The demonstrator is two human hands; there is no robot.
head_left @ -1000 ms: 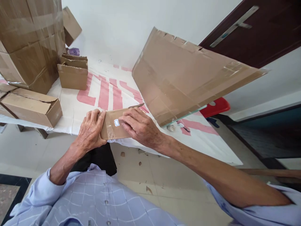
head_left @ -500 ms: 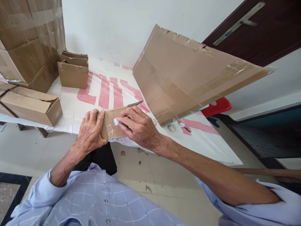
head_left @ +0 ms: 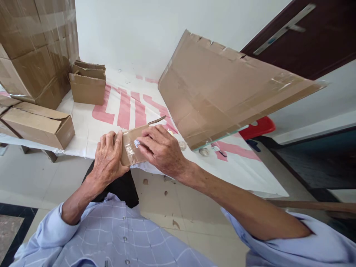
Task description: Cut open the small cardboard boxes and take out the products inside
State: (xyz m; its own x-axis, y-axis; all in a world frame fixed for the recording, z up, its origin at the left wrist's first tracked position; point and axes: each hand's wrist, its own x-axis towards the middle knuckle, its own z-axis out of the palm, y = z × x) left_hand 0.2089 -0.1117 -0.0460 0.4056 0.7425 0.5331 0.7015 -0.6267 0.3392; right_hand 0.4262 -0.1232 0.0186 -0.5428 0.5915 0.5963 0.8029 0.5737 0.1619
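A small cardboard box (head_left: 128,138), with a strip of clear shiny tape on its face, is tilted at the front edge of the table. My left hand (head_left: 108,154) grips its left end, thumb along the near face. One flap sticks up at the far right corner of the box. My right hand (head_left: 165,151) lies over the right part of the box, its fingers curled together, with the fingertips pinching the edge of a small white label (head_left: 136,143) with a blue border. The right end of the box is hidden behind this hand.
The table has a white cloth (head_left: 80,122) with red lettering. A large taped cardboard sheet (head_left: 219,92) leans at the right. Cardboard boxes (head_left: 36,124) and an open-topped carton (head_left: 88,88) stand left, near a tall wrapped stack (head_left: 41,52). A red stool (head_left: 258,127) is beyond the table.
The box has tilted slightly, so its tape catches more light. My right fingertips have shifted a little left and now cover more of the label.
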